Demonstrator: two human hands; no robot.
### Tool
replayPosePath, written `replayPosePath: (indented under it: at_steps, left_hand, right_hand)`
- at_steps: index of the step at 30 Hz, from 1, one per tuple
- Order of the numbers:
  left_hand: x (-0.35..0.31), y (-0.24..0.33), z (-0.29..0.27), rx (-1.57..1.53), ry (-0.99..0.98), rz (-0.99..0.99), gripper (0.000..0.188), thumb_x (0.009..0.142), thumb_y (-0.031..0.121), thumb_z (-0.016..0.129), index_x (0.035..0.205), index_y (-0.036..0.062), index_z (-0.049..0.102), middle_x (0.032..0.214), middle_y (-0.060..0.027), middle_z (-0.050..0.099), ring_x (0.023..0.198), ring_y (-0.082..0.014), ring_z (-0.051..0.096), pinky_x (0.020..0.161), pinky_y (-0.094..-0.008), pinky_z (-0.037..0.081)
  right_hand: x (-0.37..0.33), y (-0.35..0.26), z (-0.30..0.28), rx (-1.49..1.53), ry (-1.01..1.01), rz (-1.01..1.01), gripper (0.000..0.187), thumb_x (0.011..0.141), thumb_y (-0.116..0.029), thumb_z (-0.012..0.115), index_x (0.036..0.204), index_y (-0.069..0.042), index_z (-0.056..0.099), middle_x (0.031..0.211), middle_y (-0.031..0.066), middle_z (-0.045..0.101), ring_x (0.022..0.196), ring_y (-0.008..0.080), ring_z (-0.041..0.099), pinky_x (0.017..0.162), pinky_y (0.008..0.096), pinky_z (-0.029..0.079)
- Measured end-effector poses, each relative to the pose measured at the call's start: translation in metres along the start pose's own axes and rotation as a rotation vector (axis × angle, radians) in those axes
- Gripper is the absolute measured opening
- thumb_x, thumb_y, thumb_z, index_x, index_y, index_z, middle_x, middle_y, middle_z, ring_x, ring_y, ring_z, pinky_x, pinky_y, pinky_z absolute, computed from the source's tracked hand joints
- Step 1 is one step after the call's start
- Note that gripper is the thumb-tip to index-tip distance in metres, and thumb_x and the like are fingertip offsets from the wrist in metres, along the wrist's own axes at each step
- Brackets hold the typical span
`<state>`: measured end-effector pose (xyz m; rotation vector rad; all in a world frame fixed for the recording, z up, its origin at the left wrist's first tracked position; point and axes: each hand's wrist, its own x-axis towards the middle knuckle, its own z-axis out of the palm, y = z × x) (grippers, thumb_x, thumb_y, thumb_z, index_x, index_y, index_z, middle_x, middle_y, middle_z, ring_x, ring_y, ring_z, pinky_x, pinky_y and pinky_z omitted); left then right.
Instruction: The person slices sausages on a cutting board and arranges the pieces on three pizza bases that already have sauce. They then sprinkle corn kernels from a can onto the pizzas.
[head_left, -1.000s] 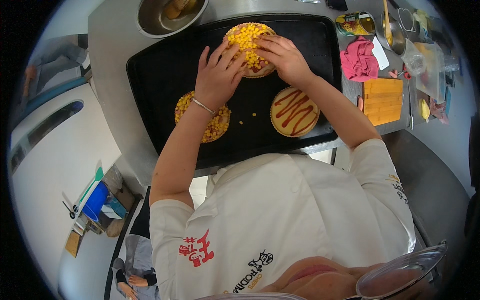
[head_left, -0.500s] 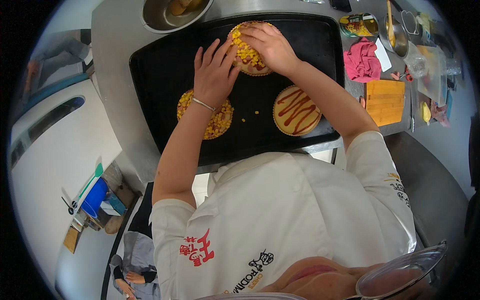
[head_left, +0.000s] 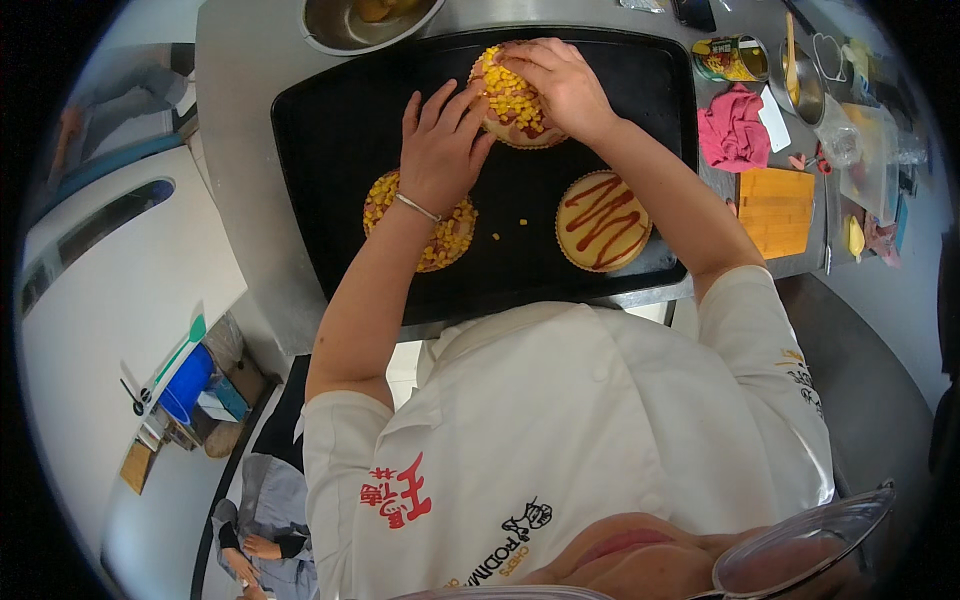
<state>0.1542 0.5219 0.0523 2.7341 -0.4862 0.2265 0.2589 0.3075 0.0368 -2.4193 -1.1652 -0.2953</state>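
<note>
A round pizza base (head_left: 532, 143) lies at the far side of a black baking tray (head_left: 520, 270), with yellow corn kernels (head_left: 508, 98) heaped over red sauce and pink topping. My right hand (head_left: 568, 88) rests on its far right part, fingers bent down onto the kernels, with no larger thing in them. Fingers apart, my left hand (head_left: 440, 148) holds nothing and reaches the same pizza's left edge. Below the left hand, a second corn-topped pizza (head_left: 450, 243) is partly hidden by my wrist. On the right lies a third base (head_left: 604, 222) with only zigzag lines of red sauce.
A metal bowl (head_left: 365, 28) stands beyond the tray. To the right are an opened can (head_left: 732, 60), a small pan (head_left: 803, 85), a pink cloth (head_left: 733, 130) and a wooden board (head_left: 776, 212). Another person (head_left: 270, 520) in grey sits at lower left.
The view has shifted slightly, so the tray sits further right in the picture. My right fingers have shifted a little over the corn, uncovering more of it. The left hand keeps its place.
</note>
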Motion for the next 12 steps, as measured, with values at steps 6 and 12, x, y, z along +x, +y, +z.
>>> replayPosePath:
  at_steps: [6, 12]
  left_hand:
    - [-0.003, -0.003, -0.006, 0.036, -0.098, -0.01, 0.04, 0.094, 0.026, 0.066, 0.131, 0.0133, 0.061, 0.141, -0.0041, 0.054, 0.138, -0.0244, 0.042, 0.118, -0.0503, 0.026]
    - [-0.009, 0.002, -0.004, -0.03, -0.072, -0.025, 0.045, 0.095, 0.025, 0.065, 0.137, 0.0141, 0.057, 0.143, -0.0057, 0.053, 0.139, -0.0257, 0.042, 0.119, -0.0509, 0.025]
  right_hand:
    - [-0.017, 0.0, -0.005, 0.037, -0.029, 0.016, 0.042, 0.074, -0.008, 0.072, 0.117, -0.006, 0.069, 0.125, 0.0078, 0.063, 0.119, 0.0283, 0.057, 0.103, 0.0413, 0.044]
    - [-0.036, -0.031, 0.006, 0.081, -0.069, 0.02, 0.047, 0.077, -0.013, 0.077, 0.123, -0.009, 0.066, 0.132, 0.0084, 0.06, 0.126, 0.0269, 0.053, 0.109, 0.0429, 0.041]
